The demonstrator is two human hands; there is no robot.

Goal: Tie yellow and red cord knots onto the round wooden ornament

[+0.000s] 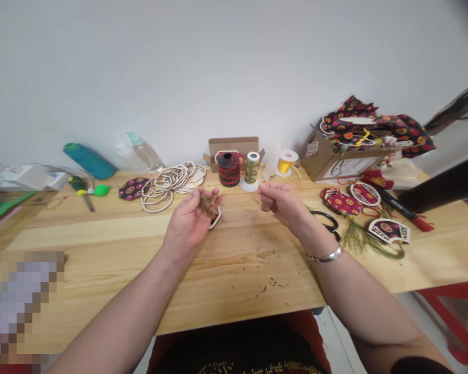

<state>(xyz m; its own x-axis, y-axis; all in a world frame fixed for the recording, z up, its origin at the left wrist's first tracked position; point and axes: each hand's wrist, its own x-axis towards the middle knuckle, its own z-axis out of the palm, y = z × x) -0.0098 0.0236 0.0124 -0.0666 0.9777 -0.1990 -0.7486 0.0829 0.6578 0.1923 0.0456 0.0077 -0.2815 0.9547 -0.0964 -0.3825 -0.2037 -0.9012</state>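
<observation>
My left hand (191,213), palm up, has its fingers curled round a small bundle of olive-green thread (208,205). Partly covered by that hand, a small wood-framed ornament (216,218) lies on the table. To the right, my right hand (278,200) is closed in a pinch; what its fingertips hold is too fine to make out. A spool of olive-green thread (251,170) stands just behind it, and a loop of yellow cord (251,204) lies between my hands.
Behind stand a red-and-black cord spool (229,170) and a yellow cord spool (285,162). Cut-out wooden frames (167,182) are heaped left. On the right are black-handled scissors (329,221), a tasselled ornament (341,202) and a cardboard box (323,161) of patterned cloth. Dark scraps (271,285) lie in front.
</observation>
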